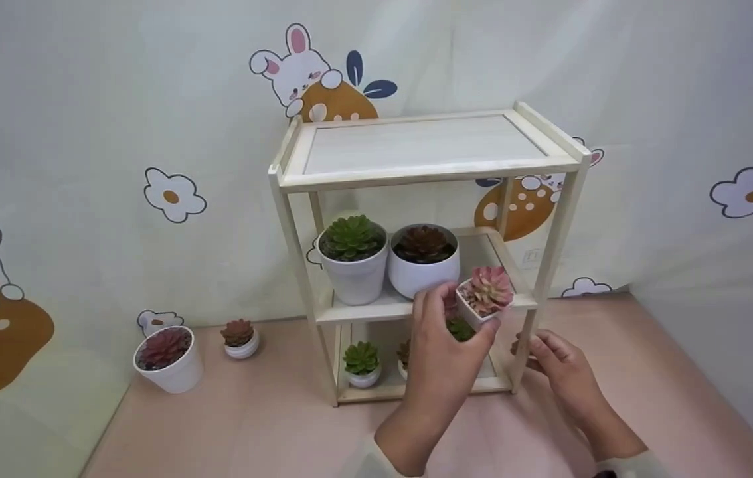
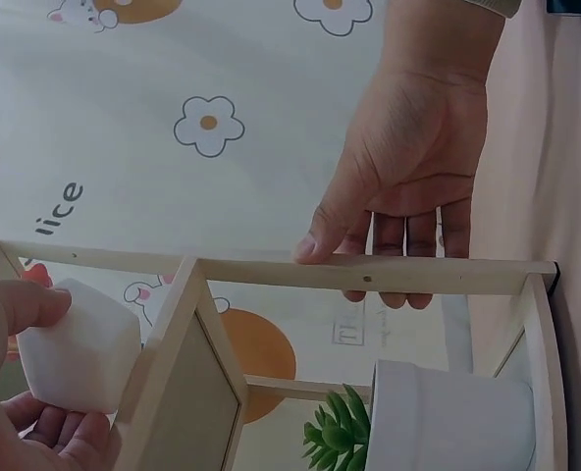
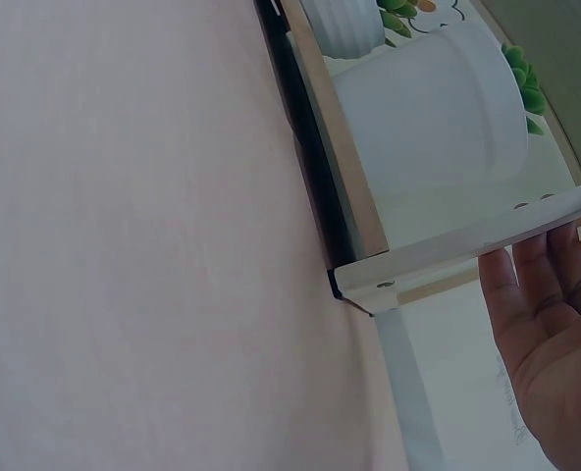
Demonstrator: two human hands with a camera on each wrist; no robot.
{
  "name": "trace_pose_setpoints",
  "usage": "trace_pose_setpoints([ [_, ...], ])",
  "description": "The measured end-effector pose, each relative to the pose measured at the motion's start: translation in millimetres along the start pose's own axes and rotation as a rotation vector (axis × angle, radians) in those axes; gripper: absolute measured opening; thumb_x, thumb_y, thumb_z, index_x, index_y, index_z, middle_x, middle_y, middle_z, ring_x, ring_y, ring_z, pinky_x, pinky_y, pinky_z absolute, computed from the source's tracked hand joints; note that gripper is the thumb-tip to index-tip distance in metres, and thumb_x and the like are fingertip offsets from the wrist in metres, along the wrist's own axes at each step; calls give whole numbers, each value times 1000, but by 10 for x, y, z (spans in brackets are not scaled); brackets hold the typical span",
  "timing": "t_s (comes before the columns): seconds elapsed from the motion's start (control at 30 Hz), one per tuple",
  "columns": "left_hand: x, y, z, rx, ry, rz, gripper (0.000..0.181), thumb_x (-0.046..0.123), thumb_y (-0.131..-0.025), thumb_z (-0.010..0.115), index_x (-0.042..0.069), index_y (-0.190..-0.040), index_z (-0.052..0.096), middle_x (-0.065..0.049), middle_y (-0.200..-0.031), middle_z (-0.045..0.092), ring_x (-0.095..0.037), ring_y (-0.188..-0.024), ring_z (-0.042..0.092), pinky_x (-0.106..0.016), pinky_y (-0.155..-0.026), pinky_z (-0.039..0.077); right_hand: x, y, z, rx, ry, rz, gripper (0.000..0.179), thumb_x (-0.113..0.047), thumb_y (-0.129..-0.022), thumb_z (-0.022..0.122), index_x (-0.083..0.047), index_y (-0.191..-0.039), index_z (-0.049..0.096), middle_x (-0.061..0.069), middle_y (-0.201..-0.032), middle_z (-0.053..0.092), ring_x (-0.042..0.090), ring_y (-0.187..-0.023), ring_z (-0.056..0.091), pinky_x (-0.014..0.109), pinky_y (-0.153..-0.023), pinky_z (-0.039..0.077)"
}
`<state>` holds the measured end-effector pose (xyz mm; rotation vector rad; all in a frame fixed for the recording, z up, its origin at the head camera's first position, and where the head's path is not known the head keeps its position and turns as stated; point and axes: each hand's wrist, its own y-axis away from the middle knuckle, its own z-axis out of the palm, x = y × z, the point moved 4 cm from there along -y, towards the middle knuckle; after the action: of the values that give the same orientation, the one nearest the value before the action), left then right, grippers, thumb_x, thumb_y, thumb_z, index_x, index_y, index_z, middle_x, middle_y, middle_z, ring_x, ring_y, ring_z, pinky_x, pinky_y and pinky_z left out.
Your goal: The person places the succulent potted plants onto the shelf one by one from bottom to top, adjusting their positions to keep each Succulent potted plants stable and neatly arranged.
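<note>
My left hand holds a small white square pot with a pink succulent, its thumb and fingers on opposite sides. The pot tilts at the right front of the middle shelf; its white base shows in the left wrist view. Lower down, my right hand grips the right front post of the wooden rack, thumb on one side and fingers past the other. On the middle shelf, left of the held pot, stand a green succulent and a dark brown succulent in larger white pots.
The bottom shelf carries a small green succulent and more plants, partly hidden by my left hand. Left of the rack, a dark red succulent and a small reddish-brown one stand on the pink tabletop. A patterned backdrop rises behind.
</note>
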<state>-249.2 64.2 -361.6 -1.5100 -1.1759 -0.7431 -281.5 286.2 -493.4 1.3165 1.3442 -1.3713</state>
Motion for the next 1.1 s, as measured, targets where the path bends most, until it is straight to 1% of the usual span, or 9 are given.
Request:
trace_pose_setpoints([
  [0.13,8,-14,40,5,-13,-9,63,25,-86,86,14,-140,55,2,-131,55,-12,-121,58,-34,-104,55,6,-6,-2,-2,-6,0,32,-21,-110,53,6,-121,66,20,-113,72,14,-104,72,30,-91,62],
  [0.23,17,-15,57,18,-26,-4,65,25,-87,86,12,-142,54,2,-130,57,-13,-118,59,-34,-103,55,6,-7,-4,-3,-4,0,32,-21,-110,53,6,-120,66,18,-112,72,14,-104,72,31,-91,62],
  [0.47,36,-19,102,21,-41,4,58,25,-90,84,16,-138,54,2,-132,58,-14,-124,60,-34,-104,56,8,-10,-7,-2,2,9,31,-21,-110,53,5,-121,66,14,-112,73,13,-105,72,30,-92,61],
  [0.6,47,-28,133,23,-51,9,57,24,-90,83,15,-139,55,1,-135,59,-15,-125,60,-36,-105,55,8,-3,-13,-1,2,17,33,-21,-110,53,7,-123,65,15,-113,73,13,-105,72,31,-93,61],
  [0.77,57,-33,165,34,-60,-5,57,26,-90,83,15,-139,55,0,-139,57,-17,-129,57,-40,-108,54,6,-6,-10,-6,4,21,37,-22,-110,52,10,-125,62,18,-114,72,13,-105,71,30,-93,61],
  [0.97,70,-40,190,52,-67,7,55,26,-91,82,13,-138,56,-1,-136,56,-18,-129,56,-40,-107,54,7,-6,10,-15,-24,13,38,-21,-110,52,12,-127,61,24,-118,70,13,-107,71,29,-93,60],
  [1.07,73,-41,203,53,-77,24,53,26,-92,81,14,-137,56,0,-135,55,-17,-128,56,-39,-107,55,9,-3,2,-10,-17,16,39,-23,-110,53,11,-127,62,19,-116,71,13,-107,71,28,-93,60],
  [1.1,76,-39,207,56,-84,33,53,26,-92,81,14,-136,56,0,-135,55,-17,-128,56,-39,-106,55,11,-2,-2,-10,-16,19,39,-24,-110,53,10,-127,62,20,-116,71,13,-107,71,28,-93,60],
])
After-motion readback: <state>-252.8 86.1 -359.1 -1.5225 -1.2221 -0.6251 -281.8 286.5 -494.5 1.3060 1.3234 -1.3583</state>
